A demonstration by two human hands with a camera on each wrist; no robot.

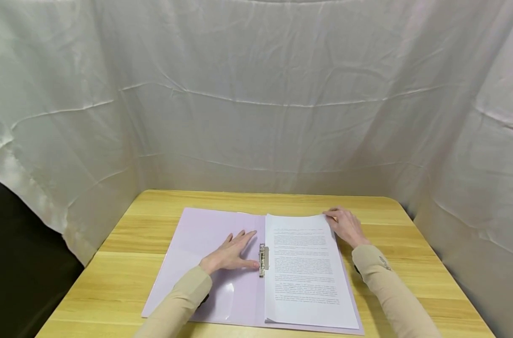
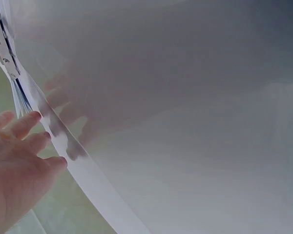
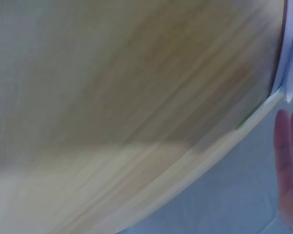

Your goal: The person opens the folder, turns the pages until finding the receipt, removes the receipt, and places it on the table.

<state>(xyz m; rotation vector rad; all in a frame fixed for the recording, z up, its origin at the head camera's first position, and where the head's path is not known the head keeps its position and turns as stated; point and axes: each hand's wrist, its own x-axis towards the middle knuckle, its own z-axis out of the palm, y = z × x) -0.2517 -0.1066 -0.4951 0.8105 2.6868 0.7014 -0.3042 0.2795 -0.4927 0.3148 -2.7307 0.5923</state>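
A lilac folder (image 1: 178, 270) lies spread on the table, with a metal clip (image 1: 262, 267) along its spine. On its right side is a stack of printed paper (image 1: 302, 277). My left hand (image 1: 231, 253) is spread with fingers extended over the folder's left cover, its thumb beside the clip. In the left wrist view, that hand (image 2: 24, 165) is close to the spine. At the paper's far right corner my right hand (image 1: 345, 225) pinches the edge, which curves up slightly. Only some fingers of the right hand (image 3: 289, 161) show in the right wrist view.
The wooden table (image 1: 125, 277) extends around the folder. Pale grey curtains (image 1: 256, 131) hang behind it and on both sides. A dark area (image 1: 24, 263) shows past the table's left edge.
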